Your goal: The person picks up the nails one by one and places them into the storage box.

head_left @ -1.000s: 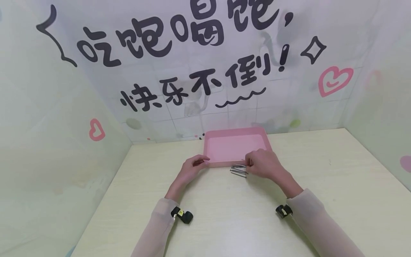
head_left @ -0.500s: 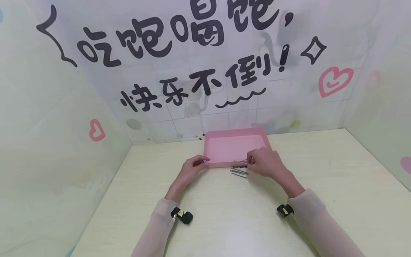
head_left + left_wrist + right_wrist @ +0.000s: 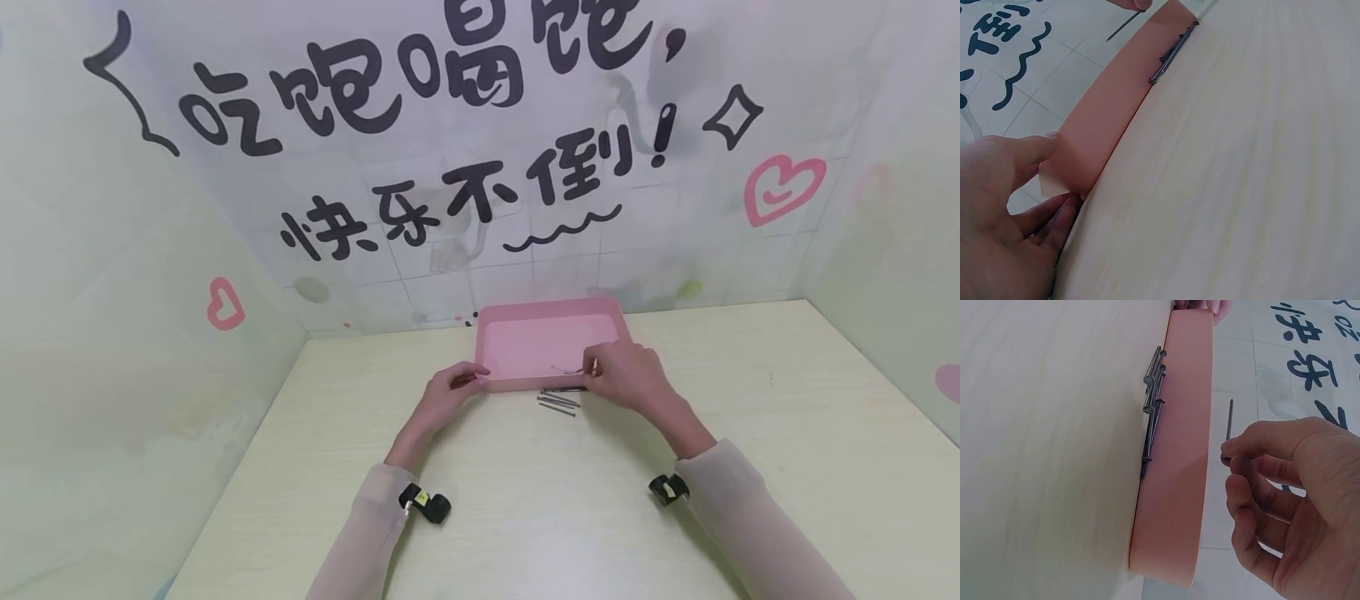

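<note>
A pink tray (image 3: 551, 343) stands at the back of the table. My left hand (image 3: 441, 397) grips its front left corner, with fingers at the rim and near the base, as the left wrist view shows. Over the tray's front right part is my right hand (image 3: 628, 377), thumb and index finger pinching a nail (image 3: 1230, 422) by its head end, the point facing left. Several dark metal nails (image 3: 558, 404) lie in a loose pile on the table, close against the front wall of the tray (image 3: 1179, 444).
The pale wooden table (image 3: 525, 517) spreads in front of the tray. Behind it rises a white printed wall sheet (image 3: 420, 300) with large black writing, and similar sheets flank both sides. A small black camera (image 3: 426, 502) is strapped at the left wrist, another camera (image 3: 667, 490) at the right.
My right hand has moved from the pile to the right and slightly back, lifting a nail over the tray's front edge. The left hand has stayed at the corner.
</note>
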Motion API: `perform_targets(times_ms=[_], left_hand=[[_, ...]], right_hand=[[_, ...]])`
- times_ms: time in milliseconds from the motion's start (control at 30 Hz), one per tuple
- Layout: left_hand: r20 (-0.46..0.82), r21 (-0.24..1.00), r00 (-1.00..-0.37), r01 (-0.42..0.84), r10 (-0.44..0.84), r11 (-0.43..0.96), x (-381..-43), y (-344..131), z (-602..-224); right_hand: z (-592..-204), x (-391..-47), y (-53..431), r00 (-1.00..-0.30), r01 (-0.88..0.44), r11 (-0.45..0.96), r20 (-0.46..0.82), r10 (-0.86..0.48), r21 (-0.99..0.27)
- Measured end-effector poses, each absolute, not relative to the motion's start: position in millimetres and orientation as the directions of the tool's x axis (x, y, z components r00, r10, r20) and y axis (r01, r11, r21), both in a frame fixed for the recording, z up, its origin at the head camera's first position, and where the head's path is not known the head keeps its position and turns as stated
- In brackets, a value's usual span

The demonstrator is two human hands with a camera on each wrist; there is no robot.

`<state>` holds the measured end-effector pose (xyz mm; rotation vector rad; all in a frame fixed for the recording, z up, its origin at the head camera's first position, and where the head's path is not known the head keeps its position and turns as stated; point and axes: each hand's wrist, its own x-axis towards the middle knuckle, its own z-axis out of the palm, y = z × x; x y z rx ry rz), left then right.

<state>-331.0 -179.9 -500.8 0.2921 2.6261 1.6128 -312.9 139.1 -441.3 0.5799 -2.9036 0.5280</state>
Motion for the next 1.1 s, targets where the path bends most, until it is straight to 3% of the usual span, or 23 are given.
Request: perform_targets(times_ms=[1100], left_hand=[[0.061,0.885,-0.982,0.136,0.179,0.444,-331.1,-180.4,-501.5]], right_hand=[[-441.2,-320.2,157.1,-0.959,-0.269,0.902,0.183,-0.218,-0.337]])
